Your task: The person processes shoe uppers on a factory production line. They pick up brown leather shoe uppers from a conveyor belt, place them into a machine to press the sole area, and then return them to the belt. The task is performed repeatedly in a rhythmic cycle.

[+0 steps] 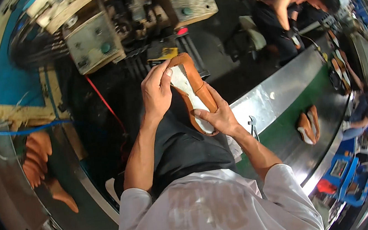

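Both my hands hold one tan leather shoe upper [194, 86] turned sole side up, its white insole showing. My left hand [156, 93] grips the toe end, thumb and fingers pressed on the insole edge. Around the heel end my right hand [216, 118] is wrapped from below. The shoe is held in front of a lasting machine [137, 33] with grey control boxes.
A green conveyor belt [286, 123] with steel sides runs on my right, carrying another pair of tan shoes [308, 126]. Several tan uppers [37, 153] lie on a rack at my left. Other people [290, 5] work further along the belt.
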Motion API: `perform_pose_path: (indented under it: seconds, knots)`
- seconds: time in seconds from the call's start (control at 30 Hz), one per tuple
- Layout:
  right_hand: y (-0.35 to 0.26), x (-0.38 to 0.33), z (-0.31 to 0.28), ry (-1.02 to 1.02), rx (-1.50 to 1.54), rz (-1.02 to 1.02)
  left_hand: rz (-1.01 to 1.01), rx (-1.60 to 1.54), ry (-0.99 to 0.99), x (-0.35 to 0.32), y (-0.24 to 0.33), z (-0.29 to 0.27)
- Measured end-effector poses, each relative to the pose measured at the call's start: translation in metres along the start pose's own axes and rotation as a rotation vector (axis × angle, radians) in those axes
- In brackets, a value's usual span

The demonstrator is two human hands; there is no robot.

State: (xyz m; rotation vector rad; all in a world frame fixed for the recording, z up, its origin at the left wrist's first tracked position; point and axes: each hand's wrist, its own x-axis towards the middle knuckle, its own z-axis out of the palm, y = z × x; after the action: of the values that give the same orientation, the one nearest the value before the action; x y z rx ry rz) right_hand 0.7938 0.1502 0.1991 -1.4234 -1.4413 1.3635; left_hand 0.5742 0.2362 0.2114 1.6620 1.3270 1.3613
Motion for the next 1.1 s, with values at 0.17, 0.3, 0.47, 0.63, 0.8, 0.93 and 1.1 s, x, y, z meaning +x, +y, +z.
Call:
perform_pose_path:
  seconds: [0.17,0.3,0.47,0.63,0.8,0.93,1.1]
  knots:
    - [-0.007,0.009,0.008,-0.188,-0.115,0.041,0.218,0.202,-0.044,-0.014,-0.009,-0.044]
    - [-0.019,0.013,0.0,-0.261,-0.147,0.085,0.214,0.294,-0.189,-0.006,0.0,-0.063]
    - [-0.033,0.014,-0.009,-0.231,-0.276,-0.071,0.249,0.187,-0.215,-0.015,0.024,-0.081]
    - [0.004,0.012,0.003,-0.139,-0.382,-0.413,-0.153,-0.718,-0.284,-0.039,0.045,-0.067]
    - [0.017,0.004,0.02,-0.181,-0.445,-0.534,-0.18,-0.713,-0.224,-0.042,0.035,-0.054]
    - [0.014,0.005,0.021,-0.263,-0.448,-0.483,-0.118,-0.659,-0.183,-0.043,0.028,-0.059]
    - [0.014,0.008,0.026,-0.275,-0.44,-0.45,-0.089,-0.603,-0.126,-0.037,0.027,-0.06]
